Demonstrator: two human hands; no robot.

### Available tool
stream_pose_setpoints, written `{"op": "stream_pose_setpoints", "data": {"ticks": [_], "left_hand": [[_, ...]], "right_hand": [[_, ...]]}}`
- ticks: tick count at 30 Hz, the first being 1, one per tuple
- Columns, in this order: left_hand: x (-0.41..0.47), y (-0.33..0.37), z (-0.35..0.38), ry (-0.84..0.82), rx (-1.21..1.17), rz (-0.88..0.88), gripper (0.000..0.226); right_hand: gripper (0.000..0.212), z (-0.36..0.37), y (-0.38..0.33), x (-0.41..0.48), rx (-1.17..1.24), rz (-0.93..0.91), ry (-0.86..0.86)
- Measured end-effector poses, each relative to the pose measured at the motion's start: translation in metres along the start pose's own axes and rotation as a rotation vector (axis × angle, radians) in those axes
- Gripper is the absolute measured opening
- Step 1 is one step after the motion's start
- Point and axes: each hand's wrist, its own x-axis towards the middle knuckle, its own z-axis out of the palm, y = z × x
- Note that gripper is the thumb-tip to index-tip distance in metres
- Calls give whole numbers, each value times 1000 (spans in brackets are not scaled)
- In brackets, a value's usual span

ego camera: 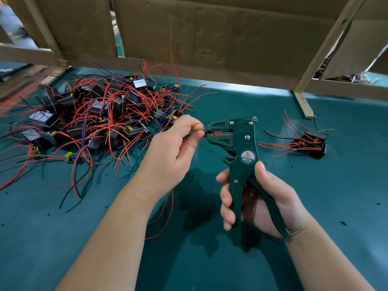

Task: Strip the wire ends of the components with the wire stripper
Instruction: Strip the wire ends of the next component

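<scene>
teal table mat (346,185), brown cardboard panels (210,28) behind, pale wooden frame post (303,105)

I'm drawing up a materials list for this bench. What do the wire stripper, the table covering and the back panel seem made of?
Wire stripper: dark green matte body, plastic or painted metal, unclear which; shiny silver rivets look like steel. Table covering: teal matte mat, perhaps rubber or felt, with little glare. Back panel: brown cardboard, creased and dull, on a pale bare-wood frame.

Left hand (172,143) feeds wire (206,132) into stripper (235,139).
</scene>
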Motion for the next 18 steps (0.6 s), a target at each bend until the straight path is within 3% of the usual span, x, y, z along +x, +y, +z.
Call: {"op": "stream_pose_setpoints", "data": {"ticks": [18], "left_hand": [[-1, 1, 1, 3, 15, 14, 8]], "right_hand": [[59, 0, 2, 0, 7, -13, 31]]}}
